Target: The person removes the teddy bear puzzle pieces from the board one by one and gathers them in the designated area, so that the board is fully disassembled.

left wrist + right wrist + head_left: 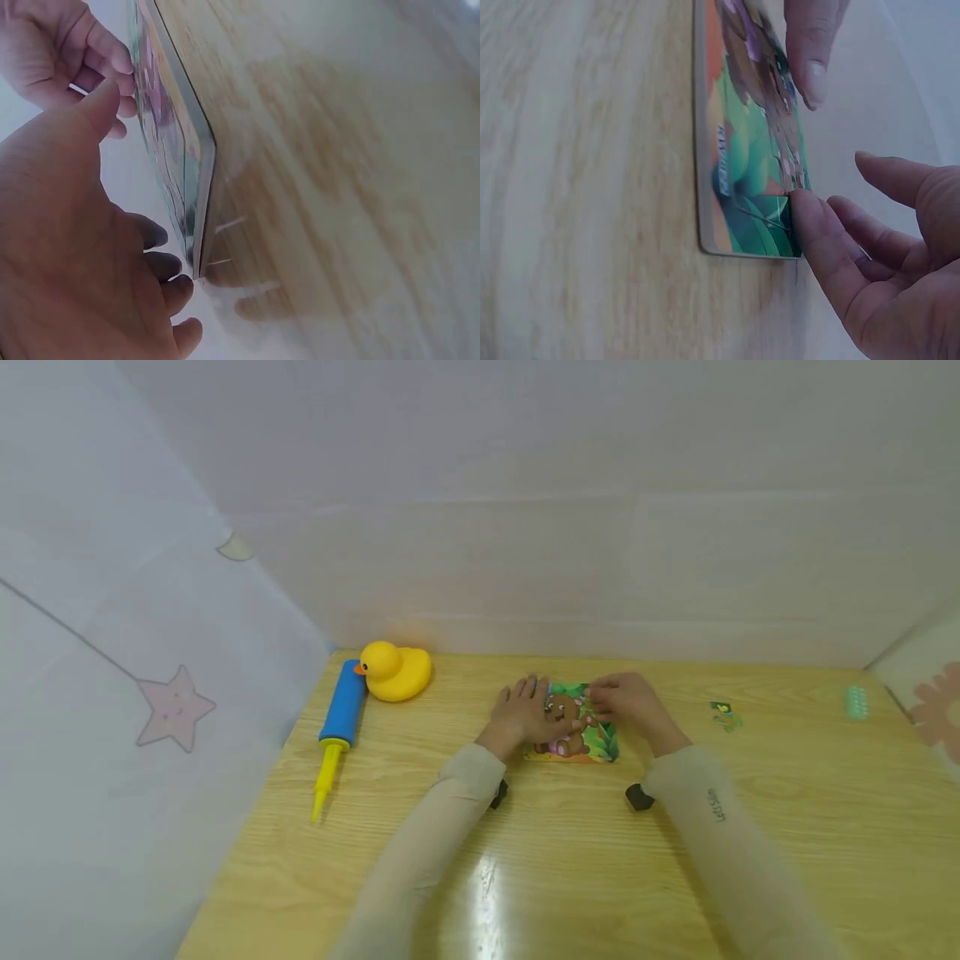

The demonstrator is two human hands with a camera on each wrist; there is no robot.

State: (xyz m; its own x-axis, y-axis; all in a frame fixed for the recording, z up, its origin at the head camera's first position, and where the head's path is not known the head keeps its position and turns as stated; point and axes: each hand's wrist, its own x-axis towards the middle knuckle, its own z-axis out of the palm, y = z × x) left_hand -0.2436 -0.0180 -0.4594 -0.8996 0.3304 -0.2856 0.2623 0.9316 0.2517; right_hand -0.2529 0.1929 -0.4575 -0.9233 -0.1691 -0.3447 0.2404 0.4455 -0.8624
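Observation:
A flat jigsaw puzzle [567, 748] with a brown bear and green leaves lies on the wooden table. Over its left part rests my left hand [517, 717], fingers spread and pointing away, thumb reaching across the picture. In the left wrist view, this hand's loosely bent fingers [161, 266] are beside the board's edge. My right hand [633, 703] is at the puzzle's upper right. The right wrist view shows its index finger [821, 232] touching the picture near a corner, with the thumb held apart. Neither hand shows anything gripped.
Loose puzzle pieces [726, 721] lie on the table to the right. Farther right is a pale green bumpy object [857, 702]. At the back left are a yellow rubber duck [408, 677] and a blue and yellow hand pump [345, 708]. A pale wall [487, 568] stands behind the table.

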